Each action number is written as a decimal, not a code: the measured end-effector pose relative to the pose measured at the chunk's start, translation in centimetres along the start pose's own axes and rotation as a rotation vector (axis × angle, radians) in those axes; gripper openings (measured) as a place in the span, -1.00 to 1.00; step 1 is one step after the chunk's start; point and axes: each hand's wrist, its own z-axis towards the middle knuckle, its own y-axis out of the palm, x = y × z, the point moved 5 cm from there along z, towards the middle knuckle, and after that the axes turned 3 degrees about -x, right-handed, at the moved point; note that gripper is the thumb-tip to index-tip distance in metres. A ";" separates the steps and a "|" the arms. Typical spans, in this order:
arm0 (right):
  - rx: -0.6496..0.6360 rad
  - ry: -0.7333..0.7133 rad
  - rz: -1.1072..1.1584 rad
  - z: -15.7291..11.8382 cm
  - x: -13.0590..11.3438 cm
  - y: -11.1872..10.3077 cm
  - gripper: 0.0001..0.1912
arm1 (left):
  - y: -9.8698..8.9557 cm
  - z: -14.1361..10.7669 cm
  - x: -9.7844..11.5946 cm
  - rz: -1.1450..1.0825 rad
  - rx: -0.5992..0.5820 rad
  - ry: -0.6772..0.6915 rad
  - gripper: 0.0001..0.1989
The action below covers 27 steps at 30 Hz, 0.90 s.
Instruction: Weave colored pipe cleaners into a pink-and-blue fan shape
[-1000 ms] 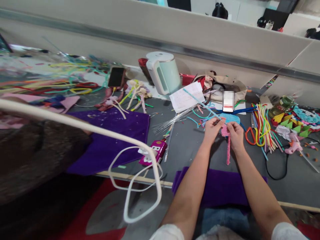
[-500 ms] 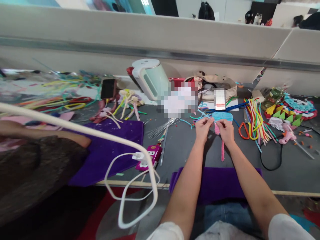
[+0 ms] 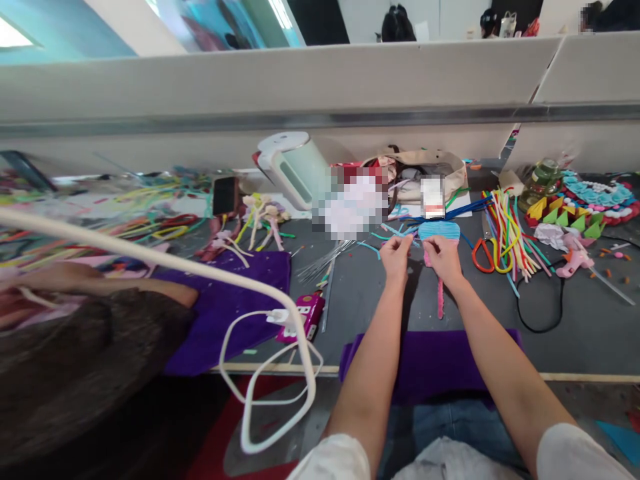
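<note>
"State of the left grip [image 3: 396, 261]?"
"Thumb and fingertips pinched together on a thin light blue strand [image 3: 401, 233]."
"And the right grip [image 3: 444, 259]?"
"Fingers bunched; whether they close on anything, I cannot tell."
"Position of the blue and pink piece [image 3: 439, 231]?"
"On the counter [image 3: 360, 300], just beyond the right grip, which partly covers it."
"Surroundings?"
"Orange-handled scissors [image 3: 482, 256] right of the right grip; coloured stems [image 3: 515, 237] farther right; folded purple cloth [image 3: 435, 363] nearer the body than either grip."
</note>
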 end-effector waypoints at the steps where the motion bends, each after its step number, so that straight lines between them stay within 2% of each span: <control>1: -0.012 -0.038 -0.059 -0.1 -0.3 0.1 -0.74 | -0.1 0.1 -0.2 0.006 0.006 -0.001 -0.63; 6: -0.067 -0.234 -0.387 -0.5 -1.7 0.7 -0.82 | -0.2 0.2 -0.6 0.061 0.024 0.010 -0.60; 10: -0.040 -0.245 -0.428 -0.6 -1.6 0.7 -0.80 | 0.0 0.0 -0.5 0.080 0.010 0.001 -0.60; 17: -0.090 0.025 -0.150 0.0 0.1 0.3 -0.81 | 0.5 -0.2 -0.1 0.088 -0.104 0.016 -0.65; 27: -0.166 0.144 0.325 0.5 1.0 -0.1 -0.75 | 1.1 -0.5 1.6 0.074 -0.270 0.065 -0.62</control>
